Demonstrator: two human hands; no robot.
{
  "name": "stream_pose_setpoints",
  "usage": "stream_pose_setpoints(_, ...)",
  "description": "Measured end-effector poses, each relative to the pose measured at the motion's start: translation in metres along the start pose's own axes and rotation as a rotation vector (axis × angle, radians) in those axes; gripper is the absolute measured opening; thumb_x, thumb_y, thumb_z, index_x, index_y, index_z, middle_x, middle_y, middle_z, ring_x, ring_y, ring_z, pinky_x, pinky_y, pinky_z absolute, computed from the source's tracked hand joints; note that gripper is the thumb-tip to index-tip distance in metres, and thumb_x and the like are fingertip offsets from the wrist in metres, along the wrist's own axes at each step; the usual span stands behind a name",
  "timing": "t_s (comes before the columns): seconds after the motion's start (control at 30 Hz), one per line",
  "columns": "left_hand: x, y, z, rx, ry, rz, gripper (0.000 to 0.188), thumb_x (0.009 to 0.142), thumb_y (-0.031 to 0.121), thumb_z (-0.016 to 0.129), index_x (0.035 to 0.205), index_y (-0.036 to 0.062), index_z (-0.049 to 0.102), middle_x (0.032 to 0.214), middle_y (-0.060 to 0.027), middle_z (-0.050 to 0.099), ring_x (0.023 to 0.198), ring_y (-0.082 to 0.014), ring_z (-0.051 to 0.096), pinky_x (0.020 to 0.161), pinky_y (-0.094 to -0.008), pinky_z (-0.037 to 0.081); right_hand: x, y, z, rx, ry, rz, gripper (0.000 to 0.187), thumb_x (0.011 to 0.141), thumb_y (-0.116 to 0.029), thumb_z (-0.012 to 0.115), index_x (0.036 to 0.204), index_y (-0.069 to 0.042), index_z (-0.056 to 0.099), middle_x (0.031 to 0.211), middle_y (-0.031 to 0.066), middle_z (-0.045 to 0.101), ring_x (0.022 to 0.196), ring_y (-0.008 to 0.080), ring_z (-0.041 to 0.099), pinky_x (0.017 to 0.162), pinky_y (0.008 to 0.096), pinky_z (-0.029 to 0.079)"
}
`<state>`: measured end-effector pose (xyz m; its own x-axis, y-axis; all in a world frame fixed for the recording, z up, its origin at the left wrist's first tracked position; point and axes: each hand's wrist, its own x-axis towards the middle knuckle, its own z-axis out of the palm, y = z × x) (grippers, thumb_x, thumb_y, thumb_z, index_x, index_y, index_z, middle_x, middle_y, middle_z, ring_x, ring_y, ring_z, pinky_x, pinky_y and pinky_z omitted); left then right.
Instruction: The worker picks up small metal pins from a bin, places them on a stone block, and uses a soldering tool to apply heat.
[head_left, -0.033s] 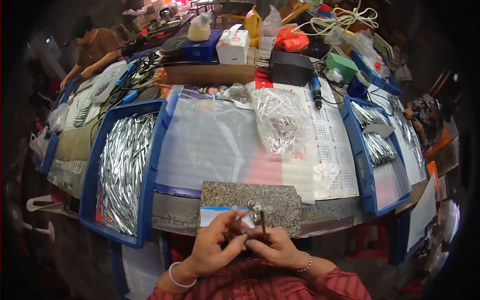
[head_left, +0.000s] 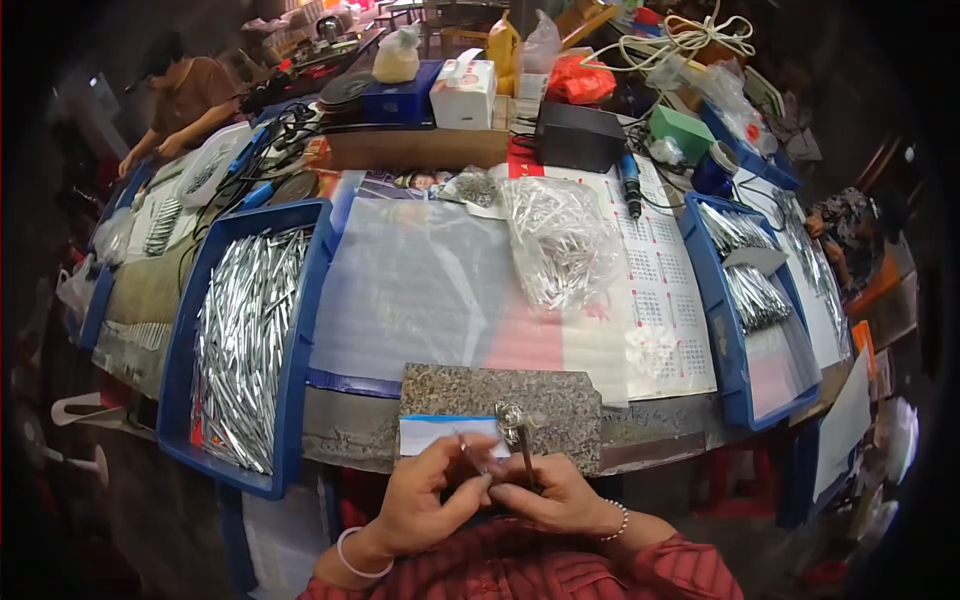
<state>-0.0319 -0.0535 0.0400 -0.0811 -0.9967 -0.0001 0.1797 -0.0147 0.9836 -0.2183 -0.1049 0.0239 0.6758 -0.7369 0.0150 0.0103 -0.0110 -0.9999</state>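
My left hand and my right hand meet over the near edge of a speckled stone slab. Thumb and fingers of the left are closed in a pinch around something small and blurred, too unclear to name. In the closed right hand a thin brown stick stands up between the fingers. Just beyond it, a small heap of shiny metal pieces lies on the slab. A white pad with a blue edge is partly hidden behind my left fingers.
To the left is a blue tray of silvery metal rods. A clear bag of similar pieces sits ahead. Another blue tray stands right, near a blue rotary tool. Two other people work at the sides.
The left fingers have shifted slightly, blurring at the tips. Both hands otherwise keep their place, and the brown stick stays in the right hand.
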Motion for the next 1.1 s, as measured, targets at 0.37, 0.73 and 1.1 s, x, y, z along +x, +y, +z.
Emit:
stream_pose_setpoints(0.37, -0.013, -0.003, -0.028, 0.055, 0.141, 0.263, 0.017, 0.085, -0.002, 0.069, 0.102, -0.0029, 0.066, 0.096, -0.0126, 0.065, 0.081, -0.0162, 0.065, 0.069, -0.0247, 0.055, 0.106, -0.017, -0.113, -0.989, 0.349, -0.167, 0.014, 0.085, -0.013, 0.067, 0.094, -0.003, 0.064, 0.081, 0.0144, 0.065, 0.069, 0.0283, 0.064, 0.061, 0.0357, 0.050)
stream_pose_setpoints(0.73, -0.035, -0.017, -0.040, -0.157, 0.123, 0.104, 0.015, 0.094, 0.004, 0.058, 0.100, -0.0076, 0.067, 0.088, -0.0132, 0.065, 0.074, -0.0160, 0.067, 0.064, -0.0250, 0.056, 0.151, 0.007, -0.151, -1.401, 0.423, -0.405, 0.006, 0.083, -0.006, 0.063, 0.086, -0.002, 0.059, 0.083, 0.0143, 0.061, 0.064, 0.0313, 0.062, 0.057, 0.0388, 0.050)
stream_pose_setpoints(1.1, -0.002, -0.031, -0.019, -0.416, 0.189, -0.042, 0.026, 0.102, 0.016, 0.049, 0.114, -0.0034, 0.061, 0.085, -0.0062, 0.066, 0.071, -0.0099, 0.064, 0.064, -0.0220, 0.053, 0.021, -0.019, -0.008, -0.192, 0.201, -0.202, 0.016, 0.074, 0.009, 0.069, 0.086, 0.000, 0.063, 0.081, 0.0102, 0.065, 0.070, 0.0164, 0.062, 0.061, 0.0266, 0.048)
